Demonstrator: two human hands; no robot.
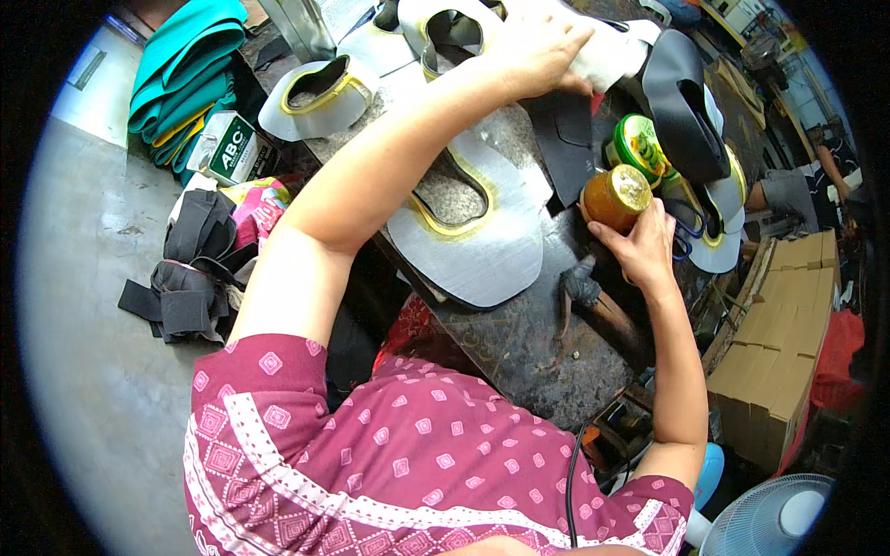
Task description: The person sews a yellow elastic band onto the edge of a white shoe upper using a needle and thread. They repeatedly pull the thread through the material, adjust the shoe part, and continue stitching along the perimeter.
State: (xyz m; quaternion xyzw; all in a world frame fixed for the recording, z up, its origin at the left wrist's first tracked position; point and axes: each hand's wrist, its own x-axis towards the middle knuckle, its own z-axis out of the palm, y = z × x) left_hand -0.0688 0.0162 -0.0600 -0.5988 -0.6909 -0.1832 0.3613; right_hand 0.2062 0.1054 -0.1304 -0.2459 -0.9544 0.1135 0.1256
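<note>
closest to my body, toward 5 o'clock, is the bare dark bench (519, 357), and a flat grey piece (487, 259) with a yellow-edged hole lies across its edge near the centre. at 2 o'clock my right hand (649, 243) holds a jar (615, 206) with amber contents, thumb on one side and fingers on the other, perhaps so that it does not tip; whether its base touches the bench i cannot tell. this elbow is bent, with the forearm rising from 4 o'clock. just beside the hand are the blue scissor handles (684, 239), and beyond the jar is a green tub (638, 146), perhaps placed there to be easy to reach. my left arm passes above the grey pieces, and my left hand (547, 60) is at 1 o'clock, fingers toward 2 o'clock, next to a white thing (607, 56); if it grips this or only touches it, i cannot tell. at 11 o'clock stands another grey piece (278, 116), apart from the flat one. farther, at 10 o'clock, is folded teal material (181, 69), maybe stacked to save space, and at 2 to 3 o'clock a co-worker (834, 171).
</note>
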